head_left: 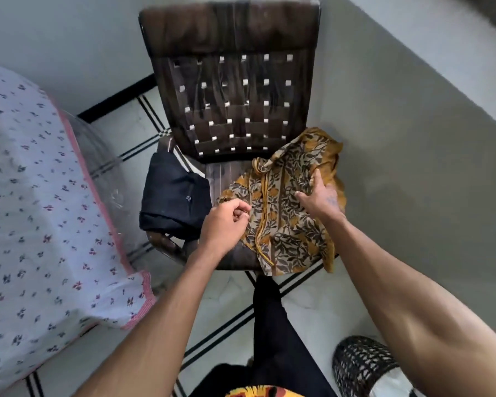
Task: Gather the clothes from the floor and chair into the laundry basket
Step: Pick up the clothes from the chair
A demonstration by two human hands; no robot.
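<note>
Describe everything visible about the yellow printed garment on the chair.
The yellow printed garment is thin, crumpled fabric in mustard with a dark leaf and flower pattern and a yellow piped edge. It lies spread on the right side of the chair seat, its edges hanging over the front and right. The right hand rests on it, fingers spread; the left hand pinches its left edge.

Glossy woven-look chair [235, 90], matt printed cloth [287, 213].

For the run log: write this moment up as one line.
stage: gathering from chair | left hand: pinching yellow floral garment edge | right hand: open, on it | dark garment: on seat | basket: lower right
</note>
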